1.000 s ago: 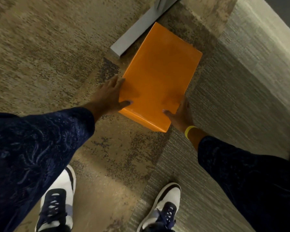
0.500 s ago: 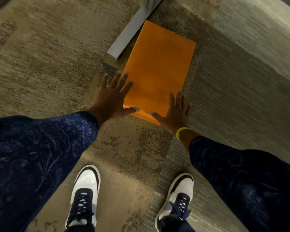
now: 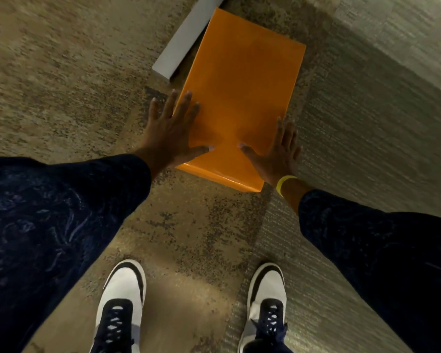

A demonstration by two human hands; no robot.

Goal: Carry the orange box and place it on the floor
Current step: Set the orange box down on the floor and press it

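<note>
The orange box lies flat on the carpeted floor in front of my feet. My left hand hovers over its near left edge, fingers spread, thumb pointing across the lid. My right hand, with a yellow band at the wrist, is spread over the near right corner. Neither hand grips the box; whether the palms touch it I cannot tell.
A grey flat furniture foot lies on the floor against the box's far left side. My two white and black shoes stand just behind the box. The carpet changes to a grey ribbed tile on the right.
Both hands have let go of the box's sides and opened flat with spread fingers. The box rests on the floor. The view has drawn back, showing more of my shoes.
</note>
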